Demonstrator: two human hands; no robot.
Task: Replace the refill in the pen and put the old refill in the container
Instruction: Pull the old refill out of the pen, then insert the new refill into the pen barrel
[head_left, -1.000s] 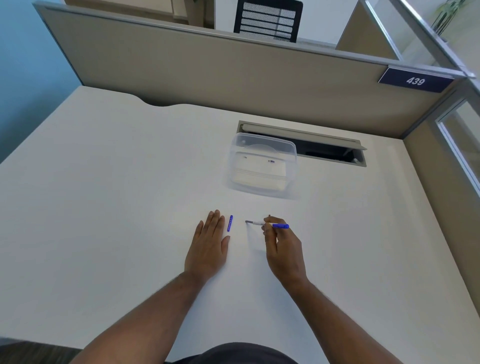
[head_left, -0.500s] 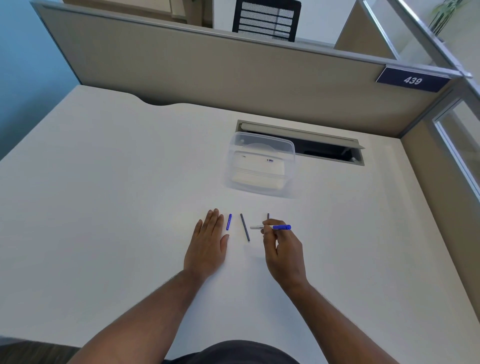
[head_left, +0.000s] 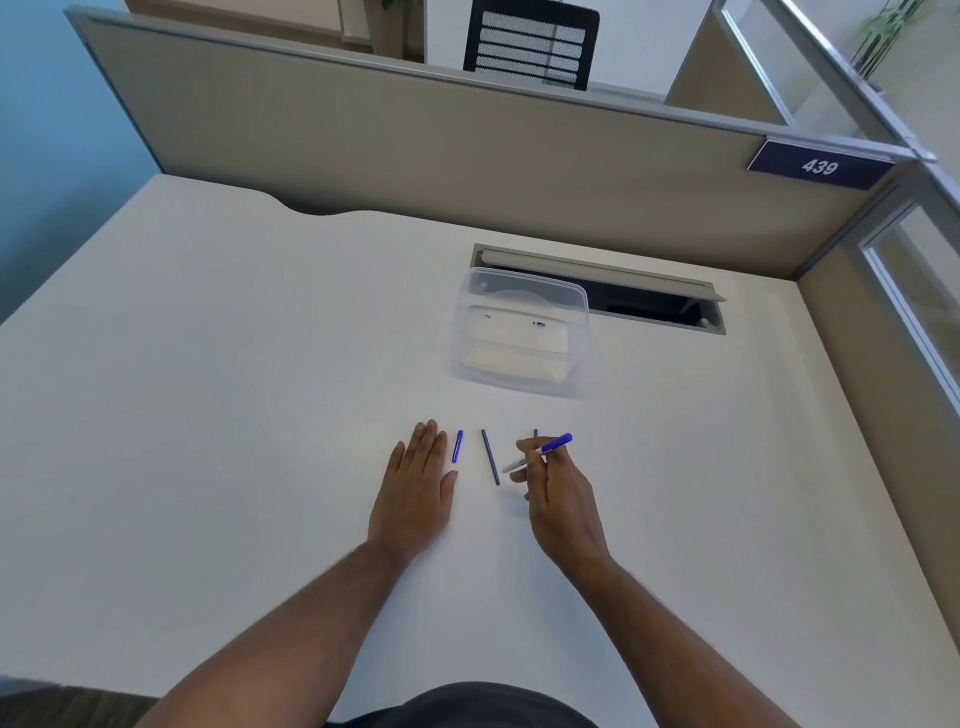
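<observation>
My right hand (head_left: 558, 499) holds a pen (head_left: 540, 451) with a blue rear end and a white front part, tilted above the white desk. A thin dark refill (head_left: 490, 457) lies on the desk just left of the pen. The tip of a second dark refill (head_left: 535, 432) shows beyond my right fingers; the rest is hidden. A blue pen cap (head_left: 457, 446) lies beside my left hand (head_left: 415, 493), which rests flat on the desk with its fingers together and holds nothing. A clear plastic container (head_left: 522, 332) stands farther back.
A cable slot (head_left: 649, 301) with an open flap sits in the white desk (head_left: 208, 415) behind the container. Beige partition walls (head_left: 415, 156) close the far and right sides. A sign reading 439 (head_left: 820, 166) hangs on the far partition.
The pen has tilted up in my right hand, its blue end now higher. A dark refill that was not visible one second ago now lies on the desk left of the pen. My left hand stayed still.
</observation>
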